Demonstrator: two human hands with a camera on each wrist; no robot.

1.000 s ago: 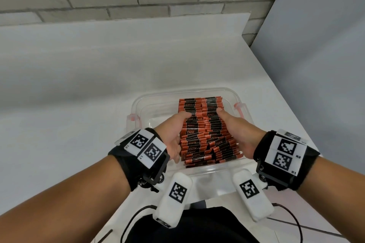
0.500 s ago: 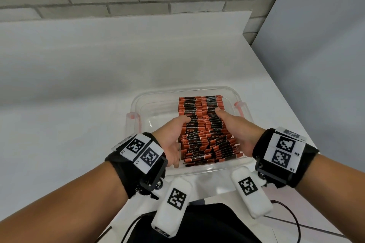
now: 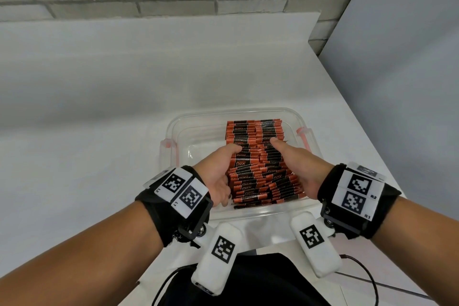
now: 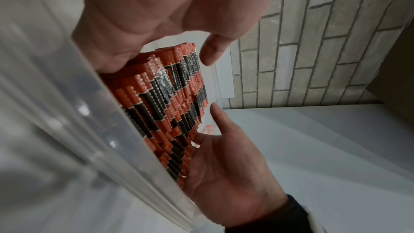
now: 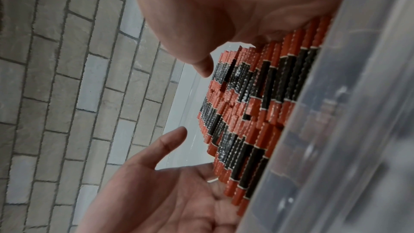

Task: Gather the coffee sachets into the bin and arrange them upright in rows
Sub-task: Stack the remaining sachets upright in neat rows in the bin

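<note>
Inside the bin [image 3: 173, 129] on the tabletop [image 3: 87, 156], the sachets [image 3: 258, 164] stand in a block running away from the person, squeezed between the left hand [image 3: 218, 176] and right hand [image 3: 298, 169], fingers straight, equally near.

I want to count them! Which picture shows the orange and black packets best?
The head view: the whole block of orange-and-black coffee sachets stands in the clear plastic bin between both hands. Each wrist view shows only part of it, behind the bin's blurry wall.
</note>
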